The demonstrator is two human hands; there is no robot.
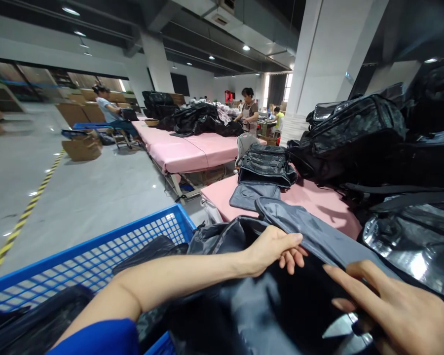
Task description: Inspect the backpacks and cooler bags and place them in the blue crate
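A black backpack with grey lining lies opened in front of me, its grey inner flap folded back towards the pink table. My left hand reaches across the opening, thumb and fingers closed on the flap's edge. On the right, my right hand is curled around a pair of thread snips, whose silver blades point left over the dark inside of the bag. Its index finger stretches towards the flap's edge, close to my left fingertips. The snips' handles are mostly hidden by the hand.
A blue plastic crate holding dark bags stands at my left. Another opened backpack sits on the near pink table. Dark bags are piled at the right. Beyond, a longer pink table carries black material; several people work there.
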